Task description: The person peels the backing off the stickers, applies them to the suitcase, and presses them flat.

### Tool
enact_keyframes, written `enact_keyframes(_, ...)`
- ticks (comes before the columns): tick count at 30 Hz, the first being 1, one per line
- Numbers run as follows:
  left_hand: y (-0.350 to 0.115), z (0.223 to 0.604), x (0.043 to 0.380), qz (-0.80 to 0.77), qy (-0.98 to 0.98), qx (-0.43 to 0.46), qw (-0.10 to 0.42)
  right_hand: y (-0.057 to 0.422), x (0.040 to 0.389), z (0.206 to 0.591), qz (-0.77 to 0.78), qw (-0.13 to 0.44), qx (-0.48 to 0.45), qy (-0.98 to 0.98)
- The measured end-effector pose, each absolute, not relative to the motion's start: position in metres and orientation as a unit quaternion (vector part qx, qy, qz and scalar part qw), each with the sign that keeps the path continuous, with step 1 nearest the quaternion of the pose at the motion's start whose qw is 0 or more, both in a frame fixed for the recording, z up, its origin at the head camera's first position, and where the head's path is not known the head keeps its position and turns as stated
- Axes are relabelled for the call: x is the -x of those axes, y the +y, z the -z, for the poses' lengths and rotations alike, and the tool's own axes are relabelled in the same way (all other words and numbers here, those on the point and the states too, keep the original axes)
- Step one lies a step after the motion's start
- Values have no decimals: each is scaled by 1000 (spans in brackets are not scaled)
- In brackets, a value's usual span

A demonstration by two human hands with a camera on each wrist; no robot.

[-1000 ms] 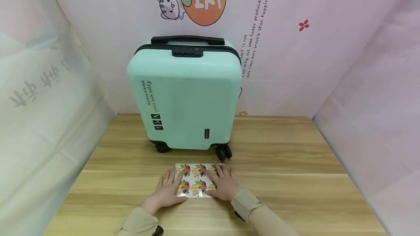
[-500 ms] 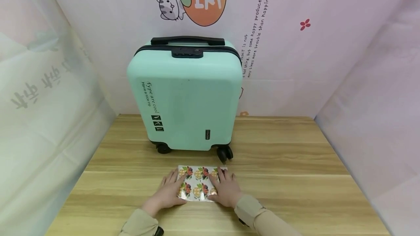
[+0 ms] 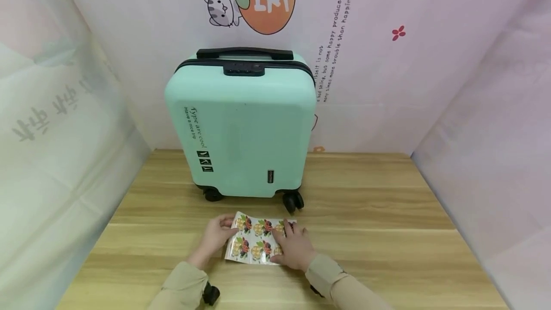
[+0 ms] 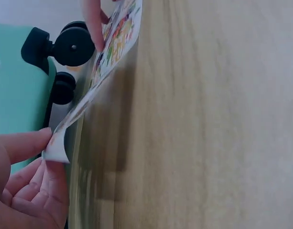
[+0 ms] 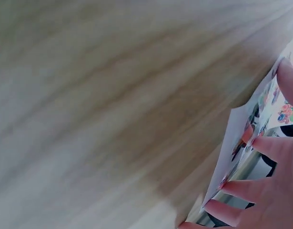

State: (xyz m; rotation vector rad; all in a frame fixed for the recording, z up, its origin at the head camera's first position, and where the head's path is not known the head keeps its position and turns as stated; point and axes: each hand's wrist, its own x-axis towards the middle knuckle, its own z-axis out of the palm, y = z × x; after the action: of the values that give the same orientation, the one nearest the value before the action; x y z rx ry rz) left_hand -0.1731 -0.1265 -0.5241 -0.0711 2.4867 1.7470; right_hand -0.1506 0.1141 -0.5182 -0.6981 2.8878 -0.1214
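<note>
A glossy sticker sheet (image 3: 258,243) printed with rows of fruit clusters is at the front middle of the wooden table. My left hand (image 3: 213,238) pinches its left edge between thumb and fingers. In the left wrist view that edge of the sheet (image 4: 55,150) bends up off the wood, with the pinching left hand (image 4: 36,191) at its corner. Over the sheet's right part lies my right hand (image 3: 299,248), fingers spread. From the right wrist, the right hand (image 5: 275,191) touches the printed face with fairly straight fingers.
Just behind the sheet stands an upright mint-green suitcase (image 3: 241,133) on black wheels (image 3: 292,201), with a black top handle (image 3: 245,53). Printed cloth (image 3: 366,75) hangs behind the wooden table (image 3: 379,233) and along both sides.
My left hand has gone from lying flat on the sheet's left part to pinching its edge. That side is now raised and shifted slightly left. The right hand stays on the sheet.
</note>
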Motion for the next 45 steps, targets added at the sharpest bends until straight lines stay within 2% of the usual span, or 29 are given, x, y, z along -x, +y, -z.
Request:
enact_keyframes(4, -127, 524, 174, -575, 816, 40, 39, 112, 153, 512, 121, 51, 235, 963)
enact_keyframes(9, -121, 515, 174, -582, 813, 27, 6, 110, 163, 499, 207, -78, 254, 942)
enact_keyframes(12, -115, 510, 173, -600, 800, 4, -7, 107, 170, 487, 255, -122, 248, 926)
enact_keyframes(20, -102, 496, 171, -628, 776, -45, -27, 104, 175, 458, 319, -94, 237, 913)
enact_keyframes(28, -95, 481, 164, -638, 767, -58, -19, 102, 175, 454, 323, -180, 289, 883)
enact_keyframes(37, -95, 470, 158, -650, 757, -68, -16, 97, 172, 455, 292, -240, 326, 867)
enact_keyframes(45, -94, 468, 162, -648, 757, -74, -34, 97, 172, 454, 335, -243, 318, 853)
